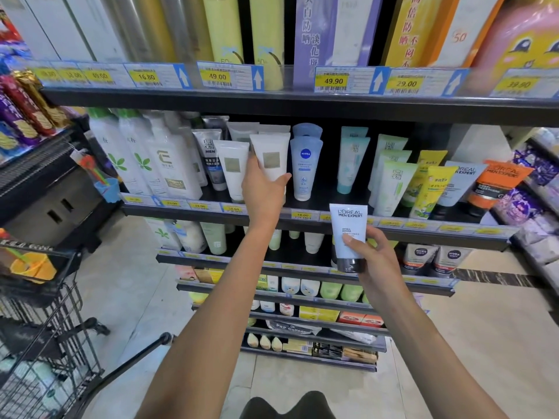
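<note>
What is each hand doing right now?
Left hand: grips a white plastic tube.
Right hand: holds a pale blue plastic tube with a black cap.

Left hand (263, 189), frame centre, grips white tube (271, 157) on middle shelf (211, 211), beside Nivea tube (305, 167). Right hand (373, 255), lower right of centre, holds pale blue L'Oreal tube (348, 228). Shopping cart (45, 328) lower left.

Both arms (211, 313) are bare all the way from the bottom edge up to the wrists. The left hand (266, 192) and the right hand (373, 255) are bare too. Low down between the arms a bit of dark clothing (287, 403) shows, soft and rounded
</note>
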`<state>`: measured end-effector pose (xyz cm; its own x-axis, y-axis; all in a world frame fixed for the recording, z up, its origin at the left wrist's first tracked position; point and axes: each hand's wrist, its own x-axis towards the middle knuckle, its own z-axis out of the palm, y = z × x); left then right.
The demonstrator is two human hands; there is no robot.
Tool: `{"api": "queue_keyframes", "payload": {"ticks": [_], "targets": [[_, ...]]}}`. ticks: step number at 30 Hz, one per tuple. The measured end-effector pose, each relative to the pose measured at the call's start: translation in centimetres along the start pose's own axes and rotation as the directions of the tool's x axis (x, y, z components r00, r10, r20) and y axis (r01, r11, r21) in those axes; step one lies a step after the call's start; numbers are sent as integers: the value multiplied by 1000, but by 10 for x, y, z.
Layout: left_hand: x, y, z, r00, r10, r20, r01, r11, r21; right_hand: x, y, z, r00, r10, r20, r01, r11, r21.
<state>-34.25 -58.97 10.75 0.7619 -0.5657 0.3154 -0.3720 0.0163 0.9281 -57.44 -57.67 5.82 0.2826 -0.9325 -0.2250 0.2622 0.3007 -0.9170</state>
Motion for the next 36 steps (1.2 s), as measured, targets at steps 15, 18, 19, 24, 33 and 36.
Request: {"api": "queue_keyframes", "payload": {"ticks": [15, 18, 19, 24, 33, 36], "targets": [[-9, -19, 6, 1000, 12, 13, -13, 994, 104, -11, 2, -4, 1000, 8, 9, -9, 1000, 24], [-10, -20, 6, 1000, 13, 21, -15, 992, 126, -14, 2, -7, 1000, 8, -6, -8, 999, 35], [-11, -21, 5, 1000, 13, 24, -16, 991, 134, -15, 2, -8, 1000, 8, -12, -7, 999, 38], [-15, -25, 3, 999, 37, 36, -42, 987, 154, -19, 3, -14, 998, 2, -56, 0, 999, 41], [-61, -24, -14, 986, 146, 83, -163, 946, 279, -33, 5, -36, 989, -20, -147, 28, 998, 51], [-80, -23, -5, 960, 188, 207, -244, 925, 292, -37, 0, -48, 983, -17, -183, 32, 996, 78]]}}
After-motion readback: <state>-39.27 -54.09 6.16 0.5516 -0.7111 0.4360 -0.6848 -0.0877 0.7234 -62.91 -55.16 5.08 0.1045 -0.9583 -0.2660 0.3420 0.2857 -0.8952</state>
